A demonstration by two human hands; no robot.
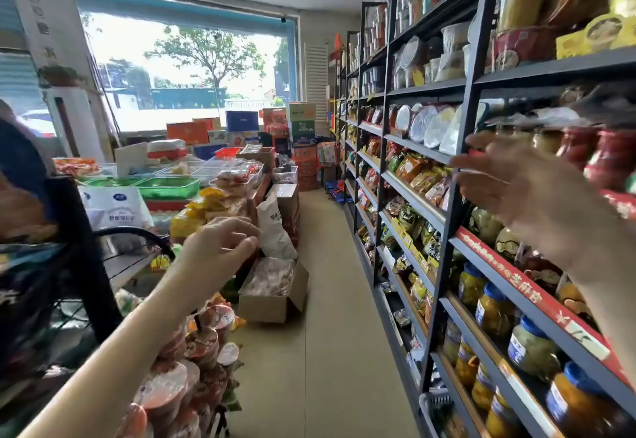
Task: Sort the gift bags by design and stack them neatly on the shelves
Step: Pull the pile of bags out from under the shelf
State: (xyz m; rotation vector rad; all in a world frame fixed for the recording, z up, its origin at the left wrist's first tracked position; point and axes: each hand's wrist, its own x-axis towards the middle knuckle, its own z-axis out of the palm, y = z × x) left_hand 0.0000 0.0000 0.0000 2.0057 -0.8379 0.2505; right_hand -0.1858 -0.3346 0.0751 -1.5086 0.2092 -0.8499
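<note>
Reaching: R hand near shelves, empty.

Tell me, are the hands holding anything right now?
No, nothing is held. The left hand hangs in the aisle with loosely curled fingers. The right hand reaches with straight fingers toward the shelf of jars.

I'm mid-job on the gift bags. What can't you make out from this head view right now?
- Gift bags: none recognisable anywhere.
- Right hand: motion-blurred before the dark metal shelf rack; contact unclear.
- Red-lidded jars: blurred, labels unreadable.
- Left hand: fingers loosely curled, seemingly empty.
- Dark bulky shape: cut off by left edge.
</note>
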